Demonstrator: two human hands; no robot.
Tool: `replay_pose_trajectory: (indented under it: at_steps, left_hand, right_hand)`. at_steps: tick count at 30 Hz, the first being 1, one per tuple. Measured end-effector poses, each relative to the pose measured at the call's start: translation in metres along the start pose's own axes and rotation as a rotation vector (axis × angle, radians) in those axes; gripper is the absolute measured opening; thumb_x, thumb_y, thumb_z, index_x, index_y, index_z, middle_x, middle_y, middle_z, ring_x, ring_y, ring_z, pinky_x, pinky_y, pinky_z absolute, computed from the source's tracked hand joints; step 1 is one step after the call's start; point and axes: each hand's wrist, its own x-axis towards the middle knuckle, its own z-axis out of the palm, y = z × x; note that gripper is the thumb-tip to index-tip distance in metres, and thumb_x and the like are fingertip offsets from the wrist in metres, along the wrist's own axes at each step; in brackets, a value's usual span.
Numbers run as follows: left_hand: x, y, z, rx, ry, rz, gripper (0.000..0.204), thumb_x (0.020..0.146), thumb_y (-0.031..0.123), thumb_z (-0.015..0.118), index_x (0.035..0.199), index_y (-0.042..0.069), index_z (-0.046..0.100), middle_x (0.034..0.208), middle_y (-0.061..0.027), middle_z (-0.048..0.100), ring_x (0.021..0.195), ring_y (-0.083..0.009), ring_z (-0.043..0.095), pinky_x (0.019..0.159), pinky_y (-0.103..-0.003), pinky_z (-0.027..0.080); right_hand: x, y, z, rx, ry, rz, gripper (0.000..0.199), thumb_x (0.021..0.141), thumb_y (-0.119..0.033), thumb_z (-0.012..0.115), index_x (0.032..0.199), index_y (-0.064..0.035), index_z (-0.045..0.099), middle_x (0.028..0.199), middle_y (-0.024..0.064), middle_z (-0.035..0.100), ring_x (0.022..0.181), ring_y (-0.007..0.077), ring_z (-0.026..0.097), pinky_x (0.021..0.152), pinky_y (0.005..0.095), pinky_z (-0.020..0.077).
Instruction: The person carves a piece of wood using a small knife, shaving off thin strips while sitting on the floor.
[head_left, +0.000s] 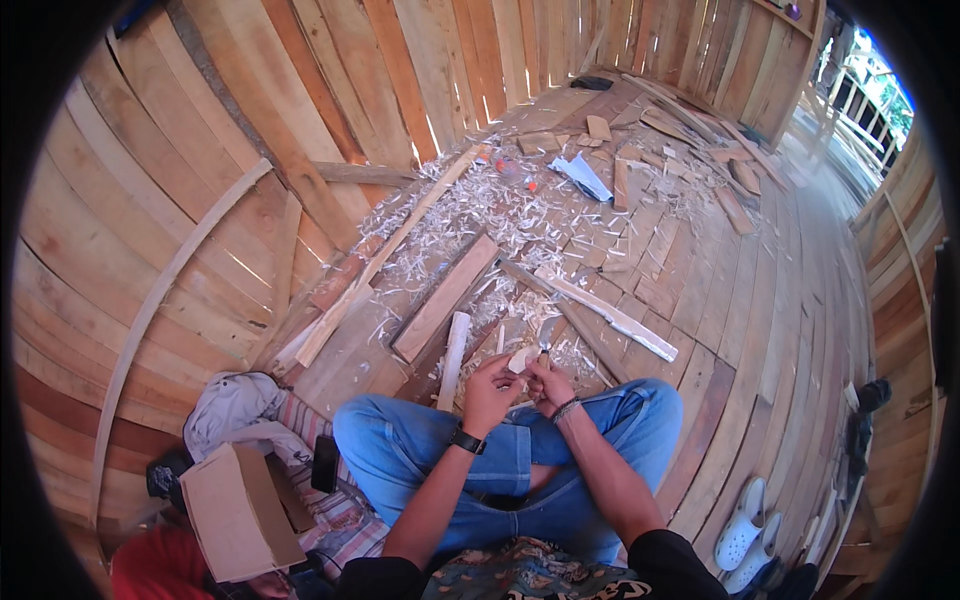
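Above my crossed legs, my left hand [490, 393] pinches a small pale piece of wood [521, 358]. My right hand [549, 386] is closed beside it, almost touching the left fingers. Out of the top of the right fist points a knife [546, 332], its short blade directed away from me; the fist hides most of its handle. The exact shape of the wood piece is too small to make out. Just beyond my hands, curled wood shavings [572, 358] lie on the floor.
A thick plank [445, 297] and a pale stick [453, 358] lie ahead to the left; a long pale strip [615, 318] lies to the right. Wood offcuts [735, 210] are scattered farther off. Beside me are a cardboard box [235, 510], a phone [325, 463] and white clogs [742, 525].
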Motion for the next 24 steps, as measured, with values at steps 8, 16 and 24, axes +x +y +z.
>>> replay_pose_trajectory:
  at_steps: [8,16,24]
  left_hand:
    - [0.004,0.023,-0.002,0.256,0.050,0.121,0.031,0.083,-0.003,0.065,0.114,-0.007,0.061,0.112,-0.0150,0.061,0.093,-0.0217,0.067,0.079,-0.030,0.056]
    - [0.030,0.021,-0.029,0.392,0.002,0.211,0.027,0.086,0.000,0.063,0.113,-0.002,0.062,0.109,-0.0172,0.066,0.096,-0.0246,0.068,0.079,-0.032,0.057]
    - [0.022,0.027,-0.031,0.404,0.034,0.222,0.026,0.085,0.002,0.066,0.110,-0.001,0.063,0.104,-0.0168,0.068,0.095,-0.0256,0.069,0.079,-0.031,0.057]
  right_hand:
    - [0.001,0.023,0.008,0.039,-0.053,0.022,0.016,0.092,-0.022,0.064,0.092,-0.0115,0.052,0.066,-0.0031,0.052,0.043,0.0043,0.040,0.038,0.0199,0.0303]
    - [-0.008,0.030,0.019,-0.431,0.215,-0.274,0.017,0.095,-0.023,0.055,0.093,-0.0053,0.055,0.062,0.0021,0.057,0.048,0.0085,0.050,0.042,0.0234,0.0374]
    - [-0.087,0.008,0.001,-0.723,0.118,-0.437,0.028,0.102,-0.025,0.040,0.101,-0.0024,0.056,0.063,0.0018,0.055,0.049,0.0081,0.048,0.046,0.0248,0.0394]
